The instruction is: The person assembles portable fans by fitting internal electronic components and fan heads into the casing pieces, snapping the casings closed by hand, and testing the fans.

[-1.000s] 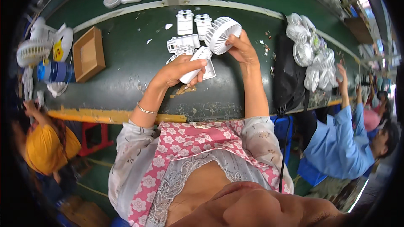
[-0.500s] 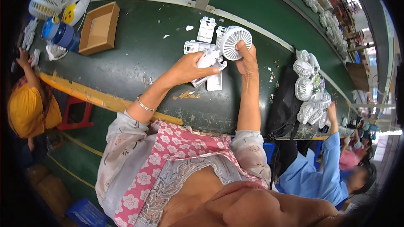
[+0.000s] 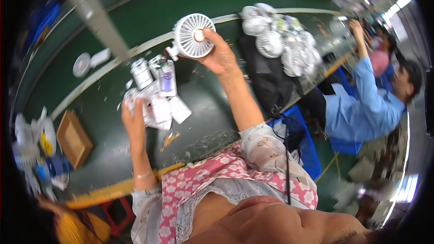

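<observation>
While the right hand (image 3: 220,55) lifts a small white fan (image 3: 193,35) off the green table (image 3: 199,108), the left hand (image 3: 134,119) rests on a heap of white parts (image 3: 156,108).

The right fingers are curled around the fan's round grille, pinching its rim; the left fingers lie spread over the parts just below and left of the fan. A brown box (image 3: 73,138) sits further left of the left hand, and a pile of finished fans (image 3: 280,40) lies right of the right hand, near a co-worker's blue sleeve (image 3: 364,104).
</observation>
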`<state>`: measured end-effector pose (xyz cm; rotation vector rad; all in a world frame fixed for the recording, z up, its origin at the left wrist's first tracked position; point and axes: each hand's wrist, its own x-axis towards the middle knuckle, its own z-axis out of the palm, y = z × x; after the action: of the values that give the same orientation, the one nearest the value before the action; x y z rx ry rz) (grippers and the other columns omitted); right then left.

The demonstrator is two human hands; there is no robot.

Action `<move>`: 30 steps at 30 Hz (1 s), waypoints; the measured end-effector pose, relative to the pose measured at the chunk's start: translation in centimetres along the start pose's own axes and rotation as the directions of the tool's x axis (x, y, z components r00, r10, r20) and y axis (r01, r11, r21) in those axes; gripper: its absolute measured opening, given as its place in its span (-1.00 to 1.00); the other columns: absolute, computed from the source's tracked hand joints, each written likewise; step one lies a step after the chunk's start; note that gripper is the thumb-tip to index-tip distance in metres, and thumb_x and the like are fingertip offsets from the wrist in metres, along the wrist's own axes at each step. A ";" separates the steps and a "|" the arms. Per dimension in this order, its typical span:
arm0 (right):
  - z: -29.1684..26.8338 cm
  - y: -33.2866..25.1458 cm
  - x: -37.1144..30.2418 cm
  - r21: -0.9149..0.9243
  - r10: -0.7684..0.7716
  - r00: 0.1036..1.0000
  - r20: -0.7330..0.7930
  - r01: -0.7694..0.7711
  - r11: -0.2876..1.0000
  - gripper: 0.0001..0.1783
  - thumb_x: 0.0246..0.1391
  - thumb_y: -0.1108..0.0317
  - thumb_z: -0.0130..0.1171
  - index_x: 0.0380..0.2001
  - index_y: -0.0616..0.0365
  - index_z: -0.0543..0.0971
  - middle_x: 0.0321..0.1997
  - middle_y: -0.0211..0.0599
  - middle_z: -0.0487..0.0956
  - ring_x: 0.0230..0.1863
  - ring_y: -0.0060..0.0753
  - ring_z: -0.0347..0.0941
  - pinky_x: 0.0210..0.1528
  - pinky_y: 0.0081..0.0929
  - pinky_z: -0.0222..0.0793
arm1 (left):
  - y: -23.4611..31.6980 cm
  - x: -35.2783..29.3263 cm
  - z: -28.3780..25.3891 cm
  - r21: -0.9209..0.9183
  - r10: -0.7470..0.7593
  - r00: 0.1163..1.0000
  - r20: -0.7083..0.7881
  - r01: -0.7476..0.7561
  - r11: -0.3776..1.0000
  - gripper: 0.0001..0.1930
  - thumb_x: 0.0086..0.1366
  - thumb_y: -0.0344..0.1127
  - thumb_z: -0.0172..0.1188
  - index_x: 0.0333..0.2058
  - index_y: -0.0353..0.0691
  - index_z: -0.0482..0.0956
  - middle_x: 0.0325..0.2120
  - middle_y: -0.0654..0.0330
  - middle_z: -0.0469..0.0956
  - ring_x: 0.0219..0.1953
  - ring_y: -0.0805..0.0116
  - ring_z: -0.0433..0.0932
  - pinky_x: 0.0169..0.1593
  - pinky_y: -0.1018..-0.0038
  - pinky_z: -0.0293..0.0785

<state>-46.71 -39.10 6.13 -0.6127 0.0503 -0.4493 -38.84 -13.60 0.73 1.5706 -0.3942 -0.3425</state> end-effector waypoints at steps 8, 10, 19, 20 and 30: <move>-1.8 -13.4 -0.2 -0.563 -0.921 0.377 -0.101 0.741 0.365 -0.50 0.04 0.28 0.16 -0.11 0.24 0.13 -0.12 -0.09 0.37 -0.16 -0.31 0.42 -0.19 -0.36 0.48 | -2.5 -0.8 0.4 0.527 0.205 0.978 0.038 -0.194 0.828 -0.73 0.18 -0.36 0.08 -0.19 -0.41 0.40 -0.31 -0.11 0.50 -0.25 0.00 0.50 -0.15 0.33 0.37; -5.5 -17.1 -1.0 -0.813 -0.998 0.055 0.027 0.583 0.010 -0.48 0.04 0.24 0.16 -0.14 0.31 0.13 -0.13 -0.06 0.35 -0.17 -0.34 0.40 -0.15 -0.45 0.43 | -3.0 -0.7 0.9 0.658 0.347 0.932 0.105 -0.327 0.679 -0.69 0.18 -0.34 0.09 -0.16 -0.43 0.39 -0.24 -0.15 0.47 -0.19 -0.07 0.47 -0.11 0.28 0.36; -13.0 -20.7 -5.7 -0.699 -0.784 0.502 0.365 -0.409 -0.587 -0.45 -0.27 0.41 0.25 -0.15 0.25 0.29 -0.09 0.07 0.32 0.00 0.09 0.22 0.02 -0.09 0.10 | -2.3 0.0 2.9 0.620 0.341 0.933 0.112 -0.334 0.710 -0.63 0.18 -0.34 0.08 -0.09 -0.44 0.34 -0.22 -0.17 0.46 -0.15 -0.06 0.46 -0.06 0.28 0.35; -12.8 -19.3 -4.7 -0.682 -0.760 0.576 0.301 -0.427 -0.594 -0.45 -0.28 0.41 0.25 -0.14 0.24 0.29 -0.08 0.05 0.32 0.01 0.07 0.21 0.03 -0.09 0.09 | -2.2 -0.3 2.5 0.640 0.337 0.936 0.099 -0.319 0.699 -0.63 0.18 -0.34 0.08 -0.09 -0.44 0.34 -0.22 -0.17 0.46 -0.15 -0.06 0.46 -0.06 0.28 0.35; -2.8 -8.9 -5.3 -0.560 -0.558 0.650 0.516 -0.237 -0.794 -0.60 -0.09 0.39 0.15 -0.14 0.27 0.37 0.02 0.07 0.32 0.08 0.14 0.19 0.07 -0.05 0.10 | -0.2 2.9 -0.4 0.596 0.469 0.883 -0.027 -0.363 0.716 -0.69 0.14 -0.30 0.17 -0.15 -0.28 0.43 -0.23 0.09 0.44 -0.18 0.26 0.44 -0.11 0.46 0.36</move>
<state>-55.46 -44.86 8.40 -2.9035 1.0422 -1.4548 -36.11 -14.58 0.59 2.0214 -0.7509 0.3117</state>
